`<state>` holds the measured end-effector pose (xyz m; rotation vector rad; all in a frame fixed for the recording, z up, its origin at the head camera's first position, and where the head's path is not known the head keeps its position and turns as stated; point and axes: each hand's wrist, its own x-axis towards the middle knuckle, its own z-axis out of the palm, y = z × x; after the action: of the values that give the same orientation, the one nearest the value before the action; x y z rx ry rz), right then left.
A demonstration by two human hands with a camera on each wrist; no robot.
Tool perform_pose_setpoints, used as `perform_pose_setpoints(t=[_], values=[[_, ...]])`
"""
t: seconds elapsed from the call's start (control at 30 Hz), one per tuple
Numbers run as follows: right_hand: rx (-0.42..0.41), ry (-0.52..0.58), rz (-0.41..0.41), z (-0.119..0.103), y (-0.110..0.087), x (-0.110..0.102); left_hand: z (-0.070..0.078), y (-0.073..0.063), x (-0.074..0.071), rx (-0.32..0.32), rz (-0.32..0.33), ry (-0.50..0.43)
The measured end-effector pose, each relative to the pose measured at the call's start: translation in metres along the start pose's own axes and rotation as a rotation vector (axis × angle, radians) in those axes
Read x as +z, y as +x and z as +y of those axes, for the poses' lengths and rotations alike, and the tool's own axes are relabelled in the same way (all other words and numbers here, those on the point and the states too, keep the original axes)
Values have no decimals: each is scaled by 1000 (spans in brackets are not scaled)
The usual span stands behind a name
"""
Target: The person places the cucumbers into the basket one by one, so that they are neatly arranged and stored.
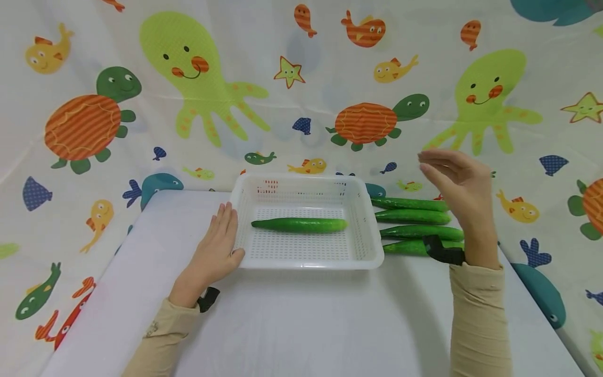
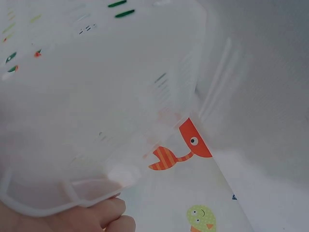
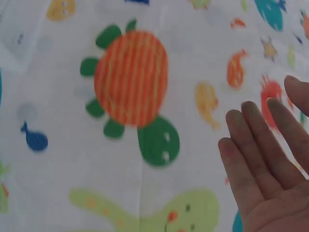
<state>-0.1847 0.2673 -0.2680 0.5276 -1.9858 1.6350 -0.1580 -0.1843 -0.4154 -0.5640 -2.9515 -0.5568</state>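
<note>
A white plastic basket with a perforated floor stands on the table, and one green cucumber lies across its bottom. At the basket's left end my left hand rests against the rim, fingers extended and thumb by the near corner. The left wrist view shows its fingers beside the basket's edge. My right hand is raised in the air on the right, holding nothing, with its fingers apart from the thumb. Below and left of it several cucumbers lie in a row beside the basket.
A white table surface spreads in front of the basket. Behind it hangs a curtain printed with sea animals, which also fills most of the right wrist view. Dark straps sit on both wrists.
</note>
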Motion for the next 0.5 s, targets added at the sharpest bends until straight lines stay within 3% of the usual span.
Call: perform_pose_setpoints(t=[0.13, 0.23, 0.4, 0.5], values=[[-5, 121, 181, 8, -21, -32, 1, 0, -1, -8, -3, 4], [42, 83, 311, 21, -39, -51, 2, 0, -2, -11, 1, -3], [226, 3, 489, 50, -68, -81, 2, 0, -3, -10, -3, -13], [395, -50, 564, 70, -82, -93, 1, -1, -3, -9, -7, -11]])
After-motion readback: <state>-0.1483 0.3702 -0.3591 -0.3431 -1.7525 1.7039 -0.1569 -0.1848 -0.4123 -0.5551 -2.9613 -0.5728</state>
